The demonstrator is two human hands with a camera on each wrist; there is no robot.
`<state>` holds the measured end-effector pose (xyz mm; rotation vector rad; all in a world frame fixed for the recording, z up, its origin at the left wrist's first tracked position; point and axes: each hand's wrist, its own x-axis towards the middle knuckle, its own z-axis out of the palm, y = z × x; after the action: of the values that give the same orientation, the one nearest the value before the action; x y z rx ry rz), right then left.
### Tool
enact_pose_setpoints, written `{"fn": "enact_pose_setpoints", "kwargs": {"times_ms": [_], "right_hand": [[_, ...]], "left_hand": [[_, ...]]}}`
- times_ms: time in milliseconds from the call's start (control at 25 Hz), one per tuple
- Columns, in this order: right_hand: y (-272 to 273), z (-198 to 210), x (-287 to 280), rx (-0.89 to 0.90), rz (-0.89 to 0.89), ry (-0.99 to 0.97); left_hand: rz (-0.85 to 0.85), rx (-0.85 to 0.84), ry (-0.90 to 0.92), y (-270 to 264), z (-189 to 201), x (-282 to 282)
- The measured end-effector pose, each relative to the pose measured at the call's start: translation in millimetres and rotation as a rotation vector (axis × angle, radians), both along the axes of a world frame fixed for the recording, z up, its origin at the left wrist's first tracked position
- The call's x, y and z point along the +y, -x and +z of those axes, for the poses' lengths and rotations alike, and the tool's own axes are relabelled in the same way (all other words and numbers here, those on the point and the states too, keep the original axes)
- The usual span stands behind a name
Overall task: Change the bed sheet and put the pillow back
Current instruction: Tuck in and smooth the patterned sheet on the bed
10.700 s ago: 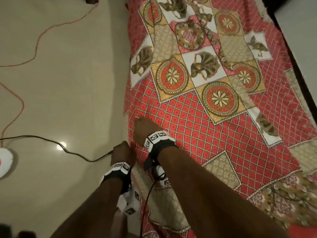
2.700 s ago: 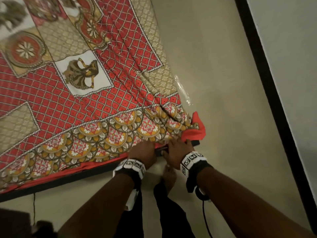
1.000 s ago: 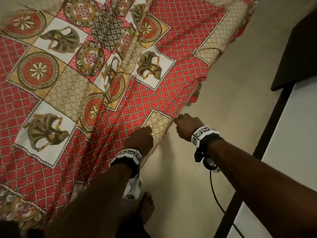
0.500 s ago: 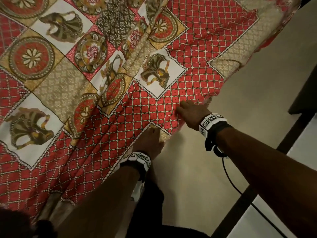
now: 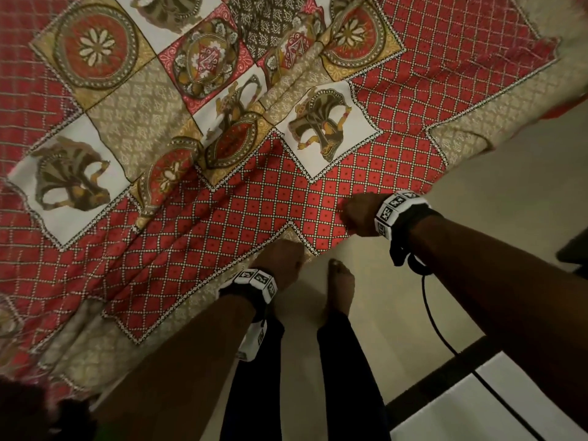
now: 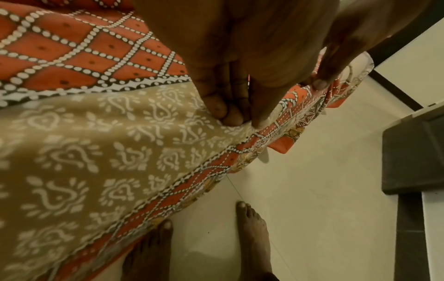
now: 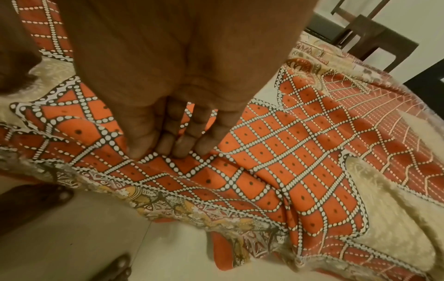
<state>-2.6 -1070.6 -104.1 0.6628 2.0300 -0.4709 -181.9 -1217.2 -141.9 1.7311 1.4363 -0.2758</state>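
Dim, warm indoor light, its source perhaps overhead. The sheet (image 5: 286, 198) smears with motion blur far from the hands at the head view's edges. Wrist views bow outward; each hand's near palm looms dark and soft.

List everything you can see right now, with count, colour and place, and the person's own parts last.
bed sheet: one, red lattice with beige and white patterned panels, spread over the bed, its edge hanging toward the floor.
floor: one, pale beige, right of the bed.
dark furniture: one piece, dark brown, on the floor at the right; what it is cannot be told.
cable: one, black, trailing from the right wrist band.
wrist bands: two, black and white, one on each wrist.
feet: two, bare, on the floor by the sheet's edge.
left hand: one, its grip pinching the sheet's beige border.
right hand: one, its grip bunching the red lattice near the edge.
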Motion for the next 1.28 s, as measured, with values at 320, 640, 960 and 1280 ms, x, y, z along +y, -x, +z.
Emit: {"fn": "enact_pose_setpoints", "kwargs": {"times_ms": [320,640,960,1280], "right_hand": [[-50,-41,-52,-0.102,0.094,0.098],[-105,-52,-102,-0.285,0.17,0.12],[-143,-26,-130,-0.306,0.152,0.15],[-161,-26,-116,-0.225,0.118,0.199]], "left_hand": [[0.052,-0.128,0.176,-50,-17,-65],[-0.069,-0.267,0.394,-99,-16,-96],[-0.115,-0.309,0.389,-135,-12,-120],[-0.156,-0.227,0.341,-169,-12,-106]]}}
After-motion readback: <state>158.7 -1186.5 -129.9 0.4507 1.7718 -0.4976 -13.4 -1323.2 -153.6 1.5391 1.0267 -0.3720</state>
